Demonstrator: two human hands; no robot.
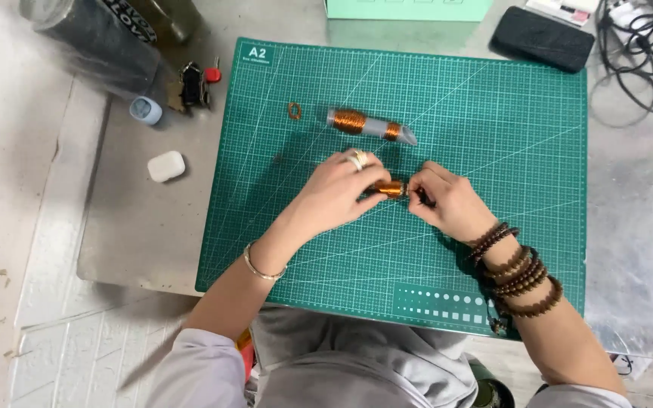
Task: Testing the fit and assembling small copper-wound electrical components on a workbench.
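My left hand (339, 190), with a ring on one finger, grips a small coil of copper wire (390, 189) over the middle of the green cutting mat (508, 121). My right hand (447, 202), wearing several bead bracelets at the wrist, pinches the coil's right end with thumb and fingers; what it pinches is too small to tell. Beyond the hands lies a clear tube wound with copper wire (369, 125) at two places. A small loop of copper wire (294, 111) rests left of that tube.
A white earbud case (166, 166) and a small pale blue cap (146, 110) lie left of the mat. A dark cylinder (92, 38) and a small black and red part (196, 83) sit at the back left. A black pouch (542, 38) and cables (644, 45) lie at the back right.
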